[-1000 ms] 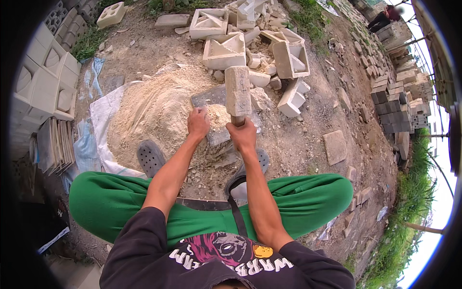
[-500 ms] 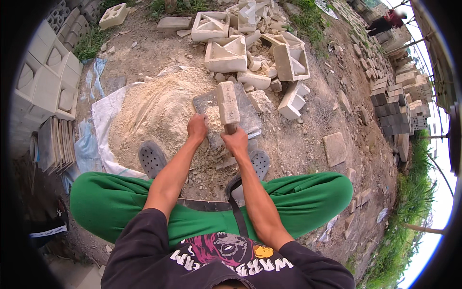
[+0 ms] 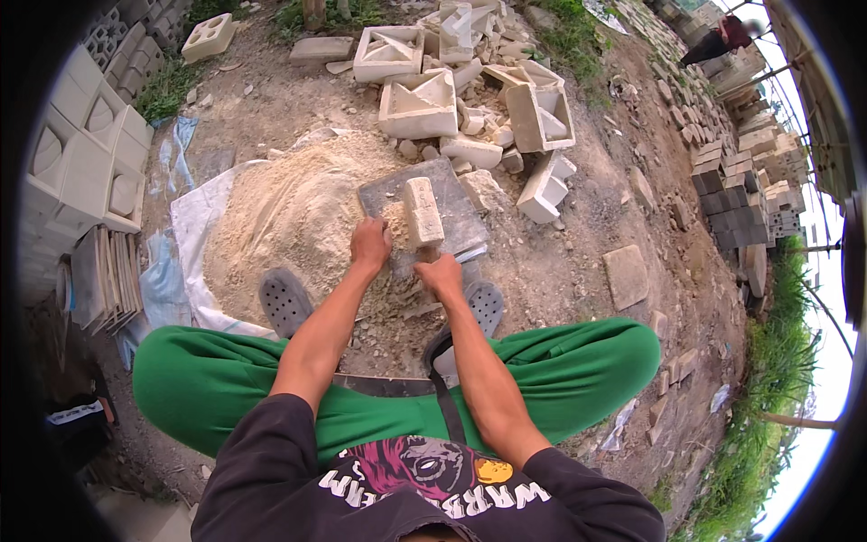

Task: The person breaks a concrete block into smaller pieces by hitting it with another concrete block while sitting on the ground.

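My right hand (image 3: 440, 275) is wrapped round the handle of a mallet with a dusty, cream, block-shaped head (image 3: 423, 213). The mallet's head is over a flat grey slab (image 3: 459, 202) on the ground between my feet; whether it touches the slab I cannot tell. At the slab's left edge, my left hand (image 3: 370, 244) is closed beside pale crumbs (image 3: 395, 214). What its fingers hold, if anything, is hidden. Left of the slab, a heap of pale crushed grit (image 3: 289, 212) lies on a white sheet (image 3: 194, 212).
Broken cream blocks (image 3: 418, 104) are piled beyond the slab. Whole blocks (image 3: 90, 135) stand stacked at the left, near thin boards (image 3: 108, 275). A flat stone (image 3: 626, 277) lies to the right. Grey blocks (image 3: 730, 199) and a person (image 3: 721, 41) are farther off at right.
The mallet's head has come down toward the slab with my right hand. My left hand has stayed at the slab's edge. The whole view has shifted slightly.
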A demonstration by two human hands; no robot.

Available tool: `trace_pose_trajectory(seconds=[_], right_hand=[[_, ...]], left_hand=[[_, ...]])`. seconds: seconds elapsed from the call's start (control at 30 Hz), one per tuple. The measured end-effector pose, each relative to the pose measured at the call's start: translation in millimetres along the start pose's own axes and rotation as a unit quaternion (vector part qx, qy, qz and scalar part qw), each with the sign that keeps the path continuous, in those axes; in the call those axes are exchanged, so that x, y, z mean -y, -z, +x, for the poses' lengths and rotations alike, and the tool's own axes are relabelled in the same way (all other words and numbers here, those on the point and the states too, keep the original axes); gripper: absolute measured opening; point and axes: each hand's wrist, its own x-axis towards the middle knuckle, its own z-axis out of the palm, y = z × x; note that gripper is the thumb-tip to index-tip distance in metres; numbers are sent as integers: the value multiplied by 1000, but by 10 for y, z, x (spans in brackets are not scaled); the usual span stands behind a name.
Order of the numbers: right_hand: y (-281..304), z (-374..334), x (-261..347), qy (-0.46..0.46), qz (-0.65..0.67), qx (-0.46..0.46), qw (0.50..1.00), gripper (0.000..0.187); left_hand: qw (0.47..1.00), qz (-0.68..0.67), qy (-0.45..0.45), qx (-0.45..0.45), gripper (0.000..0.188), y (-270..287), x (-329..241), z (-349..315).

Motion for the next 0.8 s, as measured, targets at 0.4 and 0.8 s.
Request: trace_pose_trajectory(seconds=[0.4,0.8], right_hand=[[334,117,-99,-81,94,-5,992,57],[221,-210,422,140,98,-87,981,41]], left_hand=[[998,-39,-30,24,17,-98,-220,123],[999,-21,-1,36,17,-49,-2,31]])
